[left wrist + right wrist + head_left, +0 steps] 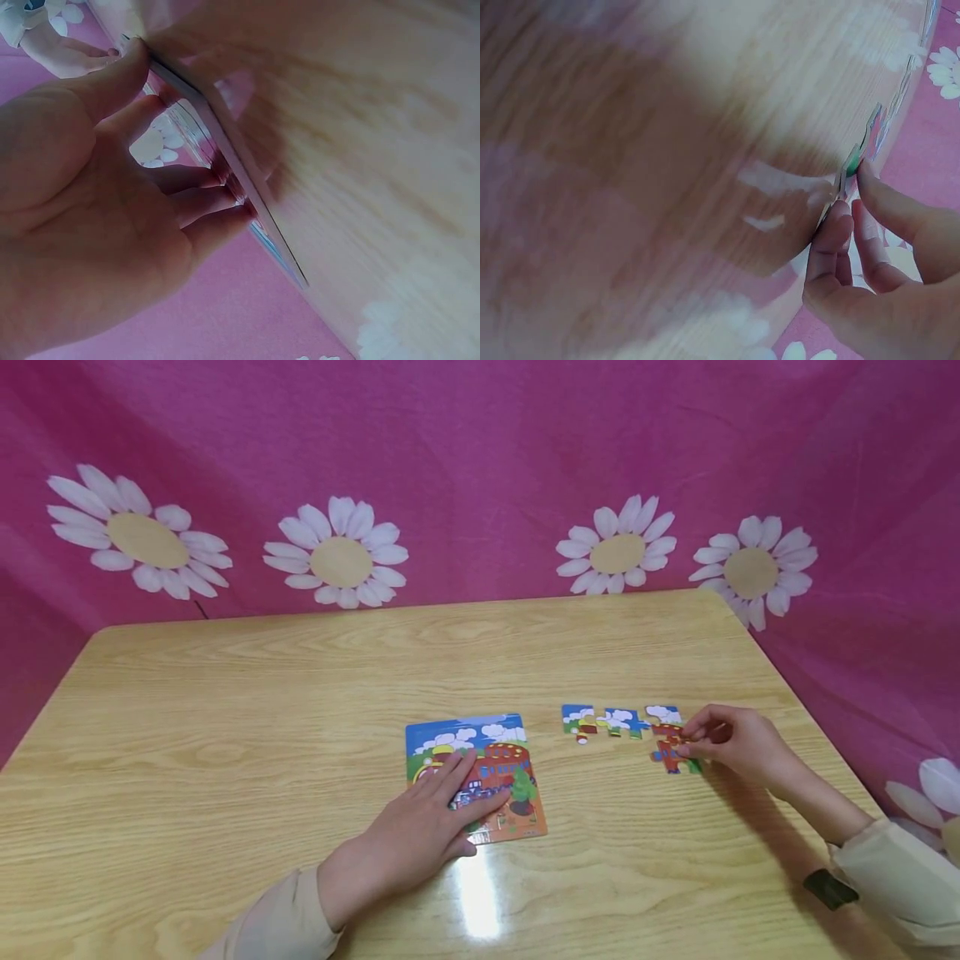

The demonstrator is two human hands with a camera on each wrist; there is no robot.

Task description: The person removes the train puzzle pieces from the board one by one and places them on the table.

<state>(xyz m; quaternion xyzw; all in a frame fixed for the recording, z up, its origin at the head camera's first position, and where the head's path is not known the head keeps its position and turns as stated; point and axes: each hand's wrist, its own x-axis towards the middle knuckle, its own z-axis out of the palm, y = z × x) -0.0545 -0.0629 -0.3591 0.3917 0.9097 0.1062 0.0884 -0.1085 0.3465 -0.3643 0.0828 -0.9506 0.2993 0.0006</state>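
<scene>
A glossy light wooden table [300,693] lies under both hands; beyond them hangs a pink cloth backdrop [480,443] printed with white daisies [336,553], draping down at right

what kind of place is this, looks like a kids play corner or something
Probably a small play or craft setup rather than a real room: a wooden table backed by a pink daisy-print cloth, with a children's train puzzle board and loose puzzle pieces being handled.

The far half of the table [420,643] gives my hands wide room to pass. Near me, the puzzle board [480,752] lies in the middle, and the joined puzzle pieces [622,722] lie at right; between them is a bare strip.
</scene>
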